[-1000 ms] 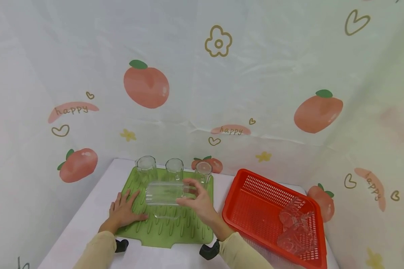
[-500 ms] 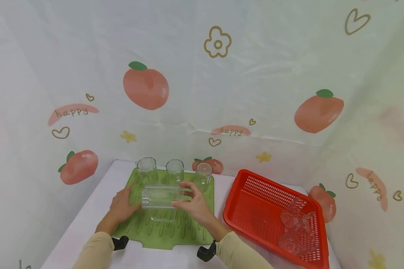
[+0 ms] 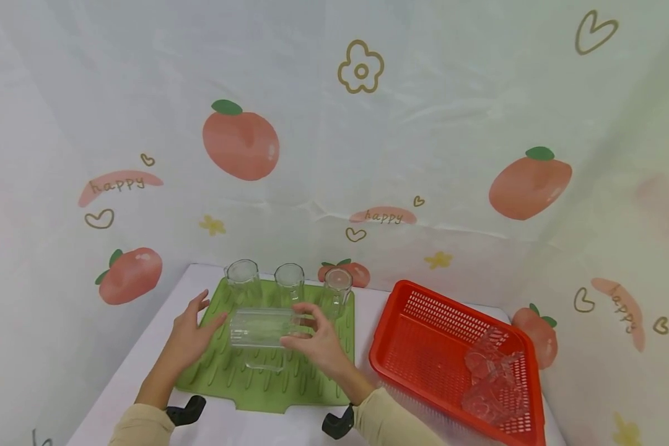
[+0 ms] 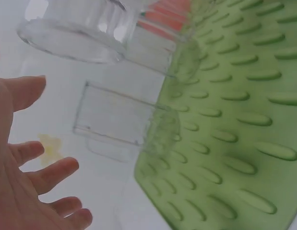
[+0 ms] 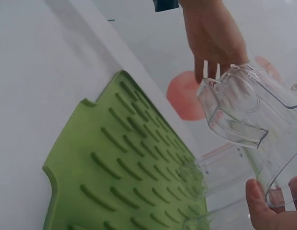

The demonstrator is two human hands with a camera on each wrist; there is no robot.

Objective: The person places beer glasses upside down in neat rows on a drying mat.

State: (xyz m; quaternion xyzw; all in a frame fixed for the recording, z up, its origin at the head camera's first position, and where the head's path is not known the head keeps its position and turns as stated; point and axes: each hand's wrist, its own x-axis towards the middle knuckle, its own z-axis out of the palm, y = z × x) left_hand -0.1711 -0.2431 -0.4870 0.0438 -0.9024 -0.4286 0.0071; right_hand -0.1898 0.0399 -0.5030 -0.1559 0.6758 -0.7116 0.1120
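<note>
**Left hand (image 3: 191,329) raised from the green mat (image 3: 261,399), glass mug (image 3: 259,328) borne by the right hand (image 3: 319,345) alone**

The principal change lies at 9 o'clock of the glass mug. A second ago the left hand was spread on the green mat; it now stands raised over the mat's 9 o'clock edge, its fingers extended and apart, holding nothing. The left wrist view shows a gap between these fingers and the near end of the glass mug.

The right hand, at about 4 o'clock of the glass mug, has its fingers clamped on the end nearest it. The mug itself has shifted slightly toward 8 o'clock over the same interval. It lies on its side above the middle of the mat, its handle turned toward 6 o'clock.

For the handling in progress, the change implies that the glass mug depends on a single grip, while the left hand is no longer occupied with the mat and is near the mug's free end.

The surroundings appear unaltered. The left mug (image 3: 243,284), middle mug (image 3: 290,285) and right mug (image 3: 337,290) stand along the mat's 12 o'clock edge. Toward 3 o'clock on the desk (image 3: 279,428), the red basket (image 3: 424,348) holds clear glassware (image 3: 493,385) near its 4 o'clock end.
</note>
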